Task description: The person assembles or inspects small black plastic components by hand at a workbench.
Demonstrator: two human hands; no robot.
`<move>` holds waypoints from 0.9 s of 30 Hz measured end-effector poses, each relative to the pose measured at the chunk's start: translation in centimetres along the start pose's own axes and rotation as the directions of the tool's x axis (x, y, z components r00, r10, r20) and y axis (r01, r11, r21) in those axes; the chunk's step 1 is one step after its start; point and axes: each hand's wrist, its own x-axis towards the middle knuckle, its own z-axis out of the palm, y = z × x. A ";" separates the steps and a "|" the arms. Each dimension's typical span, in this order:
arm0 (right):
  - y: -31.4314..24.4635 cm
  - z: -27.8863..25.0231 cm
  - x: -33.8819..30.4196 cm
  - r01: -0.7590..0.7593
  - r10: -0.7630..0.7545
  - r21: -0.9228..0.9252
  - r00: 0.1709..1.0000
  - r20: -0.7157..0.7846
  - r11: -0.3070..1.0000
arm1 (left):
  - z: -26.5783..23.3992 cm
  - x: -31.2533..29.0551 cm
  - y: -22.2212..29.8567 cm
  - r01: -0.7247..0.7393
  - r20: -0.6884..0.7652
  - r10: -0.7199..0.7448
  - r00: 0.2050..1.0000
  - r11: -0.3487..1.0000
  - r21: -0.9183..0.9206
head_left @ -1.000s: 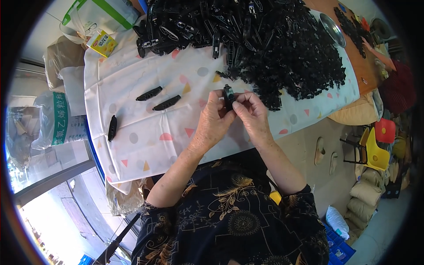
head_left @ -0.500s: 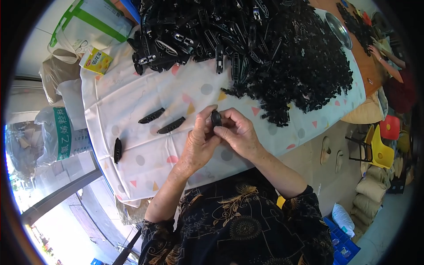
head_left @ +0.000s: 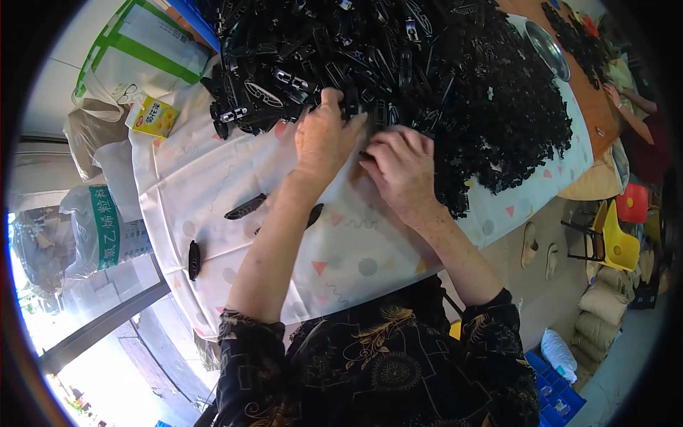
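Observation:
My left hand reaches to the near edge of a large heap of long black plastic parts, some with shiny metal pieces. Its thumb and forefinger stand apart at the heap, and I see nothing held between them. Beside it, my right hand is closed over the cloth, its fingertips pinching a small black piece, mostly hidden by the fingers. Long curved black pieces lie on the patterned tablecloth to the left: one angled piece, one upright piece, and one partly covered by my left forearm.
A mound of small black parts spreads at the right, near a metal tray. At the left stand a yellow box and a green-edged bag. Another person's hands work at the far right, above a yellow chair.
Both hands have moved forward from the table's middle to the heap and separated. The dark piece they held together no longer shows between them; the right fingers now pinch a small black piece.

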 end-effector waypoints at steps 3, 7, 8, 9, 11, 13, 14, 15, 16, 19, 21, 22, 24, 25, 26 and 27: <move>-0.1 -1.7 -0.7 -0.305 0.360 0.541 0.933 0.005 0.783 | 1.4 0.1 0.9 0.106 0.006 -0.106 0.994 0.994 0.009; 1.0 -4.3 -1.9 -0.461 0.534 0.865 0.689 0.489 -0.197 | 0.9 -1.4 0.7 0.122 -0.044 -0.130 0.991 0.981 -0.151; 1.1 -4.8 -2.4 -0.461 0.535 0.867 0.692 0.484 -0.189 | 0.8 -2.0 0.3 0.157 0.048 -0.149 0.988 0.927 -0.341; 1.1 -5.1 -2.9 -0.419 0.481 0.849 0.700 0.528 -0.321 | 0.6 -2.6 0.2 0.202 0.140 -0.151 0.979 0.836 -0.510; 1.3 -5.7 -3.9 -0.373 0.428 0.814 0.711 0.559 -0.445 | -0.6 -4.9 2.2 0.299 0.239 -0.189 0.953 0.728 -0.617; 0.5 -6.2 -4.6 -0.365 0.386 0.804 0.735 0.558 -0.469 | -1.1 -7.1 2.4 0.299 0.278 -0.130 0.952 0.598 -0.744; 0.1 -6.6 -4.8 -0.365 0.378 0.805 0.740 0.556 -0.468 | -1.4 -8.2 2.7 0.293 0.269 -0.131 0.954 0.599 -0.745; -0.2 -6.9 -5.1 -0.400 0.392 0.815 0.730 0.560 -0.421 | -1.7 -9.4 3.4 0.376 0.347 -0.153 0.925 0.490 -0.786; -0.6 -7.2 -5.4 -0.432 0.407 0.821 0.719 0.563 -0.372 | -1.9 -10.3 3.9 0.455 0.426 -0.162 0.890 0.372 -0.809; -1.8 -8.2 -6.1 -0.520 0.467 0.836 0.703 0.536 -0.177 | -1.8 -12.4 4.9 0.431 0.439 -0.041 0.897 0.300 -0.851; -2.6 -8.4 -6.7 -0.519 0.495 0.855 0.738 0.459 -0.017 | -1.7 -13.5 5.7 0.429 0.436 -0.053 0.898 0.317 -0.846; -3.0 -8.3 -7.0 -0.510 0.511 0.849 0.771 0.380 0.140 | -1.3 -13.9 5.6 0.392 0.411 -0.030 0.911 0.372 -0.841; -3.6 -7.5 -7.7 -0.450 0.518 0.872 0.802 0.298 0.194 | -0.9 -14.5 5.7 0.350 0.378 -0.013 0.926 0.409 -0.843; -3.7 -7.2 -8.1 -0.391 0.523 0.886 0.824 0.218 0.247 | -0.7 -14.6 5.7 0.347 0.377 -0.010 0.926 0.410 -0.843; -3.7 -7.2 -8.5 -0.451 0.520 0.853 0.811 0.270 0.261 | -0.4 -14.7 5.7 0.326 0.365 -0.013 0.931 0.480 -0.814; -3.9 -7.2 -8.6 -0.449 0.518 0.854 0.812 0.268 0.261 | -0.2 -14.8 5.6 0.302 0.352 -0.016 0.936 0.548 -0.780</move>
